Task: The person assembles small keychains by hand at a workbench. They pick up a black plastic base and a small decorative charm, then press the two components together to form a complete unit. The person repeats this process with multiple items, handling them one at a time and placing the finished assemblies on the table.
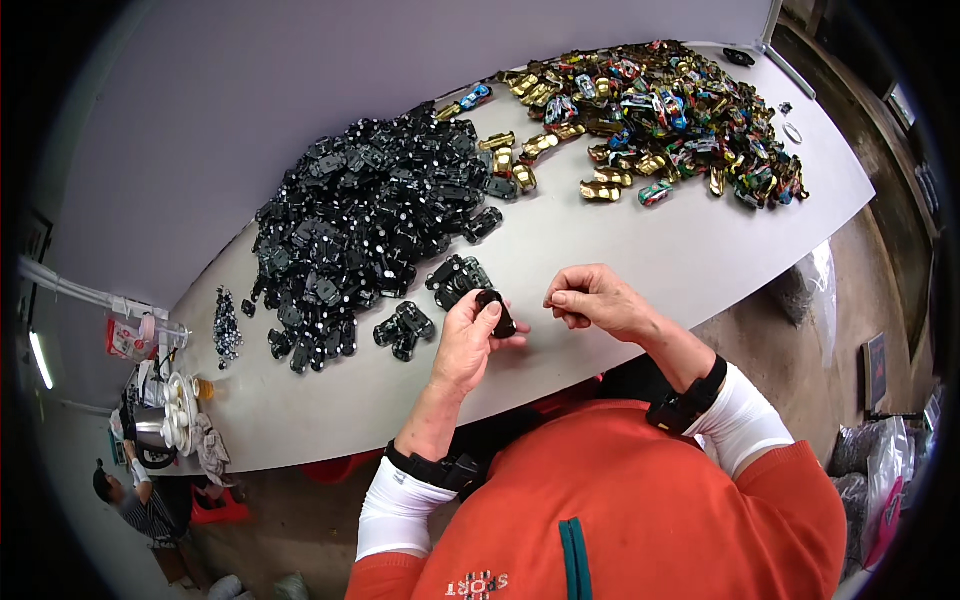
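My left hand [468, 340] holds a small black toy-car chassis [497, 310] upright between thumb and fingers, just above the grey table [640, 260]. My right hand [592, 300] hovers close to its right, fingers pinched together; whether a tiny part sits between them cannot be told. A few loose black chassis pieces [458, 280] lie just beyond my left hand. A large heap of black chassis parts [370, 215] fills the table's left-middle. A pile of gold and coloured toy-car bodies [660, 115] lies at the far right.
A small heap of tiny dark and silver parts [226, 325] lies near the table's left end. Cups and clutter [170, 400] stand past that end, and another person [135, 505] crouches on the floor there. Plastic bags [880, 470] lie on the floor at right.
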A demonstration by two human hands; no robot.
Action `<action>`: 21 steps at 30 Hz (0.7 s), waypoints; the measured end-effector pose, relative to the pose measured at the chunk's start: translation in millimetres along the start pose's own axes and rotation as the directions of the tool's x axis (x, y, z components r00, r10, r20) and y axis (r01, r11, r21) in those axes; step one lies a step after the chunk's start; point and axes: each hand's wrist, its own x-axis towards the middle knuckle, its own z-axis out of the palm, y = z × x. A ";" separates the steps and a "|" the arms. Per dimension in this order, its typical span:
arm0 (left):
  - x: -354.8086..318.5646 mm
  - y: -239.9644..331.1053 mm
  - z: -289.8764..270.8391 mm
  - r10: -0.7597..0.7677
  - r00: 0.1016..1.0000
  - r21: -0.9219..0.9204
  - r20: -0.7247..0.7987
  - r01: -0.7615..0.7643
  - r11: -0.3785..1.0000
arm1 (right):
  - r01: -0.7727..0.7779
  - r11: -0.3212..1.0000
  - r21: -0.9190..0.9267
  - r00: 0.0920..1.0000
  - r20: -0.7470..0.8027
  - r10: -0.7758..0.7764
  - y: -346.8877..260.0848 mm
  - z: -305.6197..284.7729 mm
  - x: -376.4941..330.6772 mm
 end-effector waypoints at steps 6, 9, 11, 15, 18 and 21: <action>-11.7 -20.6 -12.1 -0.089 0.985 0.101 0.148 0.074 0.992 | -0.043 0.999 0.024 0.996 0.085 0.041 3.2 8.1 -3.3; -15.1 -20.9 -12.2 -0.099 0.976 0.118 0.194 0.077 0.990 | -0.075 0.997 0.018 0.989 0.132 0.072 -3.8 12.6 -5.4; -14.7 -22.9 -12.6 -0.086 0.975 0.159 0.206 0.054 0.986 | -0.082 0.997 0.003 0.984 0.158 0.081 -4.4 13.7 -5.3; -13.9 -25.2 -9.2 -0.044 0.973 0.209 0.228 -0.004 0.978 | -0.079 0.996 -0.044 0.984 0.154 0.085 -1.2 16.3 -4.6; -15.3 -25.8 -7.4 -0.028 0.979 0.208 0.203 -0.015 0.978 | 0.010 0.990 -0.140 0.993 0.119 0.006 3.8 19.7 -3.1; -20.8 -23.8 3.2 -0.028 0.993 0.261 0.111 -0.002 0.965 | 0.394 0.759 -0.519 0.908 0.089 -0.410 20.9 21.0 3.6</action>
